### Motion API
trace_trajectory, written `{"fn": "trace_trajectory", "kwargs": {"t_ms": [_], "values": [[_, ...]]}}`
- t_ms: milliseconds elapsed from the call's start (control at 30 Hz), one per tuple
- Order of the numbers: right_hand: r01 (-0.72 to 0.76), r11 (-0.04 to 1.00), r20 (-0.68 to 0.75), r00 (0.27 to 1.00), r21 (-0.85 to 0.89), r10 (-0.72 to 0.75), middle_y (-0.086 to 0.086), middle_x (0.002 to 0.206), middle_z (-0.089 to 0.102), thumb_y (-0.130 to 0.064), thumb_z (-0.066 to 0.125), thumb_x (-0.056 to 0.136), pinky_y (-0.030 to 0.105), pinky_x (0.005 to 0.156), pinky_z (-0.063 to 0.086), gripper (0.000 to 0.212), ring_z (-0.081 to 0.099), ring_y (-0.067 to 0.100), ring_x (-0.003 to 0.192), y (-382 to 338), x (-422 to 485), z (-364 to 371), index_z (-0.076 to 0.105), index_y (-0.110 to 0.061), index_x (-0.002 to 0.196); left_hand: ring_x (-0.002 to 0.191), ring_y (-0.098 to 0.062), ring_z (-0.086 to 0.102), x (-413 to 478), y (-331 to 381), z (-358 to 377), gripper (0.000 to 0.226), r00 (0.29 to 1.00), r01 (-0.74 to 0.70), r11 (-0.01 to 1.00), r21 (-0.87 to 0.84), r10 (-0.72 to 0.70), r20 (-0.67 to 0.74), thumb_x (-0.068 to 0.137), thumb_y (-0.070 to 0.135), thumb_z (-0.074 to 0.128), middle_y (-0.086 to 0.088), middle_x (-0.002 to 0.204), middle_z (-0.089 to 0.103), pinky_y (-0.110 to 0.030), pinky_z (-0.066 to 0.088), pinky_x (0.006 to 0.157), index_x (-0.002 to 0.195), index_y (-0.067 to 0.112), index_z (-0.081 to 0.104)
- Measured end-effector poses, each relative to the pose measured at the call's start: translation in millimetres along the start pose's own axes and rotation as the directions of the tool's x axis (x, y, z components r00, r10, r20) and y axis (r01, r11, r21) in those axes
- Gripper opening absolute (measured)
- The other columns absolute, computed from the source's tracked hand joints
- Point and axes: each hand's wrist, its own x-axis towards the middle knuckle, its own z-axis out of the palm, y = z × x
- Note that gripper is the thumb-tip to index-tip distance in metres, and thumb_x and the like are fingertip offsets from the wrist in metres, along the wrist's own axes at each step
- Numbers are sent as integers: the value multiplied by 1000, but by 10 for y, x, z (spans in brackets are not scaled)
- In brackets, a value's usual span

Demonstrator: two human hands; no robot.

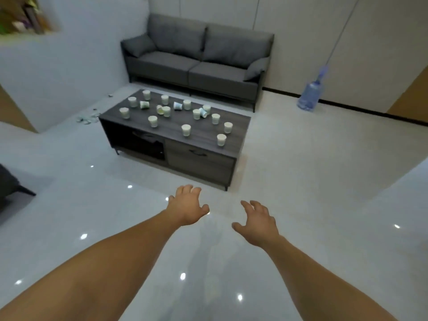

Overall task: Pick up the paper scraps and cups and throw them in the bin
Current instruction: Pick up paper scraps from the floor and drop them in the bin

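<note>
A glossy white tiled floor (301,181) shows bright spots of reflected light. On it stands a low dark grey wood-grain coffee table (171,126) with a drawer (201,163) and an open shelf (139,142). Behind it, a dark grey two-seat fabric sofa (196,63) sits against a white panelled wall (289,42); a blue plastic water bottle (310,96) stands farther right

Has two bare arms, left arm (92,274) and right arm (324,281), uncovered from wrist to the lower edge of view. Ends each in a bare hand, left hand (188,206) and right hand (258,224), with fingers and a thumb. Looks wide up close, thin by the wrists.
</note>
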Motion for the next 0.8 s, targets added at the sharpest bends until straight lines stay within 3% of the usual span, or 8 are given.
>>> {"fn": "trace_trajectory", "kwargs": {"t_ms": [200,400,667,800], "values": [[241,969,20,970,-53,-240,-1,159,19,-64,49,85,46,112,27,79,18,23,145,-1292,976,-15,19,-33,152,141,-27,21,399,-1122,-498,70,972,223,973,-58,-226,-57,87,56,47,-3,155,23,-50,27,108,146,25,27],[372,924,82,927,-87,-365,0,160,17,-63,50,85,48,113,23,80,15,24,145,-2048,2059,-36,18,-33,152,142,-27,20,990,-1826,-921,70,912,382,917,-118,-394,-112,88,55,47,-3,155,22,-49,26,109,147,25,26],[610,789,97,792,-72,-603,2,159,17,-59,52,87,50,113,25,78,14,25,145,-3211,3322,-376,19,-30,152,142,-25,18,1659,-2537,-1520,70,788,565,810,-159,-587,-185,88,54,47,-2,155,22,-47,27,110,147,24,26],[676,731,137,735,-91,-664,3,159,17,-60,53,87,50,113,25,79,14,26,146,-3776,3758,-362,20,-29,152,142,-25,18,1912,-2889,-1654,71,756,612,767,-192,-639,-142,88,54,47,-2,155,22,-47,26,110,148,24,25]]}}
